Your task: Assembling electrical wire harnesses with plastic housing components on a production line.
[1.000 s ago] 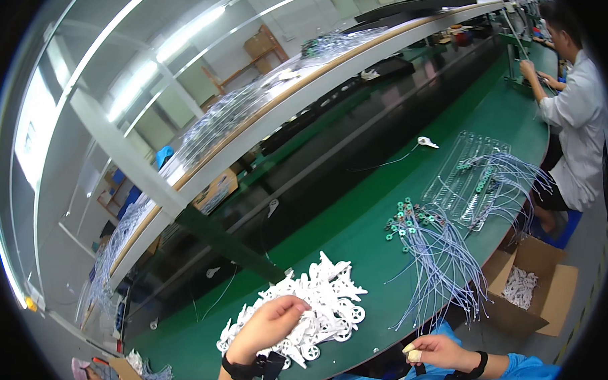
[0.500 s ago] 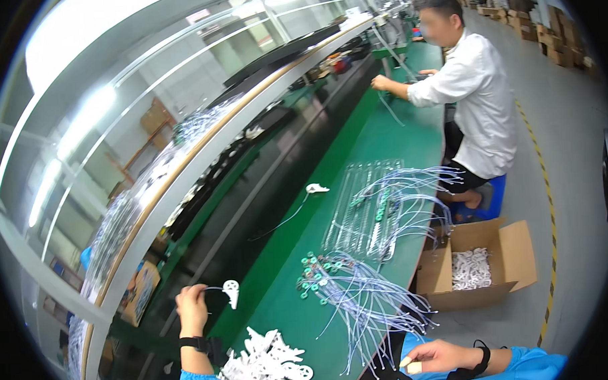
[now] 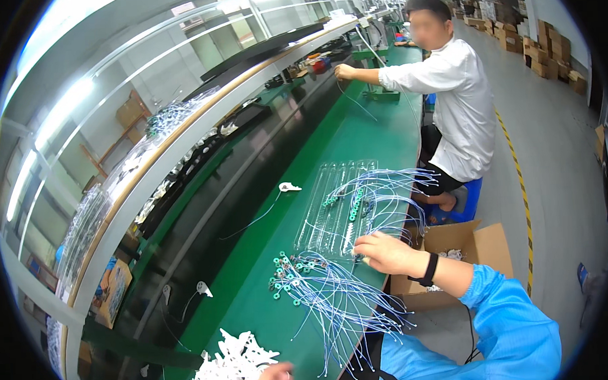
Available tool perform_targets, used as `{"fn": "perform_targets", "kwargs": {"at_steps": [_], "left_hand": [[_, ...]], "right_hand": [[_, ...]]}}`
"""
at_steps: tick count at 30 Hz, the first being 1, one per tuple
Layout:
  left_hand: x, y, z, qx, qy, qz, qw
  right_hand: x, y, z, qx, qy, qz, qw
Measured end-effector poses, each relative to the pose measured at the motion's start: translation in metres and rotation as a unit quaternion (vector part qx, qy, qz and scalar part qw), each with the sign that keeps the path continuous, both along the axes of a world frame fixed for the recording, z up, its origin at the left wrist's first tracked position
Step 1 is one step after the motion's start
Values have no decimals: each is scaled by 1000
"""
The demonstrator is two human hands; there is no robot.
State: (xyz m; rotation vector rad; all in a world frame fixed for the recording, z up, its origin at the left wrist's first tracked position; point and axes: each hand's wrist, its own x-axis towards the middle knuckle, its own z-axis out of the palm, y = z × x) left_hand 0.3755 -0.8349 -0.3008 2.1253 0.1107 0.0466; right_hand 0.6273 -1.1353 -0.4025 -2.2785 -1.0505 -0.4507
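My left hand [image 3: 274, 378], smeared by motion at the lower edge, is beside a pile of white plastic parts [image 3: 231, 363]; its grip cannot be made out. My right hand [image 3: 388, 254] reaches over the green bench, its fingers bent together at the near end of a clear plastic tray [image 3: 312, 220]. What they pinch, if anything, is hidden. Below that hand spreads a bundle of blue-white wires [image 3: 341, 292] with green rings at one end. More wires [image 3: 391, 180] lie across the tray. A white part with a wire [image 3: 203, 288] lies at the bench's left side.
Another wired white part [image 3: 289, 187] lies farther along the bench [image 3: 346, 148]. A cardboard box [image 3: 490, 250] with white parts stands right of the bench. A co-worker in white [image 3: 458, 97] sits beyond it, arm outstretched. A long shelf [image 3: 149, 162] runs along the left.
My left hand has let go of the wired white part and moved down right to the pile. My right hand has risen from near my lap to the tray. The co-worker's arm has stretched leftward.
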Motion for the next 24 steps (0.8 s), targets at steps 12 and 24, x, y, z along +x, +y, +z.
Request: {"fn": "perform_targets", "kwargs": {"at_steps": [12, 24], "left_hand": [[-124, -32, -106, -321, 57, 184, 927], [-110, -22, -123, -342, 12, 150, 928]], "right_hand": [[35, -3, 19, 37, -6, -15, 999], [17, -66, 133, 520, 76, -26, 851]]}}
